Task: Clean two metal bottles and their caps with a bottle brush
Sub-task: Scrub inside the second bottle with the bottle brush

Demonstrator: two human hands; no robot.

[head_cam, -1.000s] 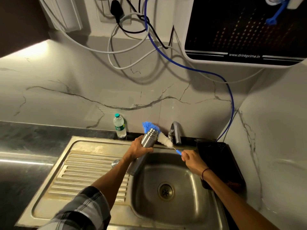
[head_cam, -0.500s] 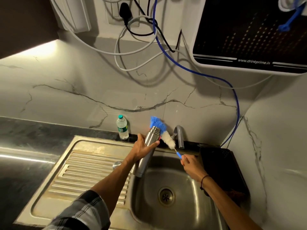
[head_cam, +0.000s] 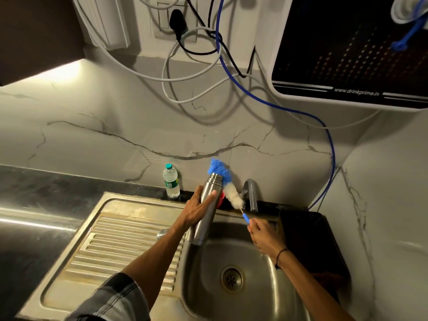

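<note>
My left hand (head_cam: pixel 198 209) grips a tall steel bottle (head_cam: pixel 206 213) by its upper half, holding it tilted over the left rim of the sink basin (head_cam: pixel 234 295), mouth up and uncapped. My right hand (head_cam: pixel 262 235) pinches the blue handle of a bottle brush (head_cam: pixel 228 188). The brush's blue and white bristles lie against the bottle's mouth and right side, outside it. A small round metal cap (head_cam: pixel 162 233) rests on the draining board, partly behind my left forearm. A second metal bottle is not visible.
A steel tap (head_cam: pixel 251 193) stands just right of the brush. A small plastic water bottle (head_cam: pixel 171 184) stands at the wall. A black tray (head_cam: pixel 310 239) sits right of the basin. Something red (head_cam: pixel 221 200) shows behind the steel bottle. Cables and a blue hose (head_cam: pixel 332 158) hang above.
My left hand has raised the bottle a little and stood it more upright. The brush has swung steeper with it, its blue tip now above the bottle's mouth.
</note>
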